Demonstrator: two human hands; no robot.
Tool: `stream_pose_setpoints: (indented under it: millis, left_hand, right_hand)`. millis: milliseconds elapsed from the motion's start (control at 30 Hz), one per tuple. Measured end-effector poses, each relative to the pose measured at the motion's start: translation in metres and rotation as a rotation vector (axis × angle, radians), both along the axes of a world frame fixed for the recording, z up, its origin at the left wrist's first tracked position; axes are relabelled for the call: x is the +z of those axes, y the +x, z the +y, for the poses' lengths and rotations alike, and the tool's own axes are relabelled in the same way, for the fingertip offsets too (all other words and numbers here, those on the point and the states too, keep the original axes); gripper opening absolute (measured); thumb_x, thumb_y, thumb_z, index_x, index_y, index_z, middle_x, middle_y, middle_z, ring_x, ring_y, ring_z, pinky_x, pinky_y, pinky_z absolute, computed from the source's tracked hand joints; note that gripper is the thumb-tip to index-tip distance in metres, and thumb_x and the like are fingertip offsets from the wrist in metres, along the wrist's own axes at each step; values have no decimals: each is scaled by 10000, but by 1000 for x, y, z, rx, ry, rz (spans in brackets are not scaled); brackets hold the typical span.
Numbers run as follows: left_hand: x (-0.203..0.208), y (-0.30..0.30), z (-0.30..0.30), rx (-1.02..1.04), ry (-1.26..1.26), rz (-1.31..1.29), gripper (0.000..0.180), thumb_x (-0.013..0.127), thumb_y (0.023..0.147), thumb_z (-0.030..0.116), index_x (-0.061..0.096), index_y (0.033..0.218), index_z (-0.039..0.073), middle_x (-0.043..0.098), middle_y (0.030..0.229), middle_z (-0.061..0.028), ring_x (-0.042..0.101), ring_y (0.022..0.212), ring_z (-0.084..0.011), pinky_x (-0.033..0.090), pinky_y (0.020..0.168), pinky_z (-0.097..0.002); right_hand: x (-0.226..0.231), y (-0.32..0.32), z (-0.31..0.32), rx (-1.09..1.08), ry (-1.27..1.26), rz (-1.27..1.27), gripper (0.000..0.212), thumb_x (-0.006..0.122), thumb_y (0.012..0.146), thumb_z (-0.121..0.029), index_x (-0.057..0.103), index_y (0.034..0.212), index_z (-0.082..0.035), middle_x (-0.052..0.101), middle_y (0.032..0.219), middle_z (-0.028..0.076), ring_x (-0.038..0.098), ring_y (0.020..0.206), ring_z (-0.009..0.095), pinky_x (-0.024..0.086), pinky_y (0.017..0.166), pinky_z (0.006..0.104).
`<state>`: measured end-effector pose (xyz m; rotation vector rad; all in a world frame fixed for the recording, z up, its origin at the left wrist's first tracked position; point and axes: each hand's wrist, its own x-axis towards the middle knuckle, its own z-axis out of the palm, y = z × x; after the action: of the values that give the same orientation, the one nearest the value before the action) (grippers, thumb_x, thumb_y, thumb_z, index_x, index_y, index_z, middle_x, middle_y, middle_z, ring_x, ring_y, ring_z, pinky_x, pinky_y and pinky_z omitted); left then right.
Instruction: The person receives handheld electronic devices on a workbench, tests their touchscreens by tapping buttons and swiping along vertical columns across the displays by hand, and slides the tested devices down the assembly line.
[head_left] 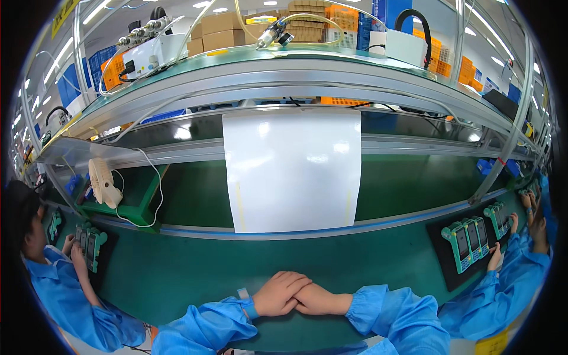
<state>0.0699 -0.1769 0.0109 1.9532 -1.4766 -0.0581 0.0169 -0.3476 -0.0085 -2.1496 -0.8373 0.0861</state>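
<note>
Blue loose cloth sleeves (399, 310) reach in from the lower rim, and between their cuffs the left hand (271, 297) lies over the right hand (324, 299) — skin on skin, at the near side of the smooth dark-green surface (207, 266), around its middle. The left fingers bend together across the right hand and grip no object; the right fingers are mostly covered, so I cannot tell how they are held. A blue band (248, 306) circles the left wrist. Handling seems paused: no piece sits between the hands, and what is done or left does not show.

Open room spreads ahead to the blue-striped metal rail (402, 221), where a glossy white sheet (293, 171) hangs. On the right, green-framed devices with dark screens (461, 242) sit on a black mat (445, 251) near a co-worker's hand (494, 258); on the left, another co-worker's hands (77, 253) touch a similar green-framed device (92, 248) — both limit sideways reach.
</note>
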Motion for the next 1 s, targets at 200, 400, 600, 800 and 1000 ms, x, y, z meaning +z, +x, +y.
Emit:
stream_pose_setpoints:
  millis: [200, 400, 600, 800, 1000]
  left_hand:
    - [1, 3, -1, 20, -30, 9, 528, 578, 735, 112, 519, 1256, 49, 550, 1200, -169, 520, 1113, -345, 391, 980, -457]
    - [-4, 3, -2, 28, -57, -23, 552, 590, 718, 137, 505, 1251, 22, 546, 1222, -165, 510, 1141, -342, 385, 990, -464]
    - [-8, -1, -5, 9, -106, -29, 517, 590, 715, 125, 512, 1216, 23, 527, 1188, -186, 503, 1108, -349, 374, 987, -465]
    - [-9, -4, -7, 28, -88, -11, 500, 588, 724, 101, 517, 1213, 29, 548, 1159, -166, 510, 1098, -326, 376, 984, -457]
    - [-6, -2, -4, 25, -88, -14, 504, 596, 715, 94, 519, 1209, 33, 552, 1153, -151, 513, 1078, -318, 383, 969, -451]
  right_hand:
    - [5, 6, 0, 8, 32, -6, 248, 587, 784, -112, 632, 1007, -12, 639, 949, 207, 603, 877, 396, 487, 768, 461]
    - [7, 7, -2, -18, -94, 9, 272, 591, 770, -108, 638, 1009, 15, 638, 960, 234, 605, 906, 404, 490, 792, 459]
    - [8, 5, -5, -25, -96, -77, 300, 597, 768, -75, 624, 1049, 29, 631, 1001, 238, 610, 917, 406, 497, 773, 461]
    - [11, 3, -3, -24, -36, -60, 298, 594, 757, -30, 620, 1045, 42, 634, 997, 236, 617, 925, 395, 500, 761, 447]
    - [20, 4, 2, -7, -27, -87, 309, 590, 754, -2, 597, 1059, 48, 628, 1016, 229, 610, 950, 402, 499, 779, 426]
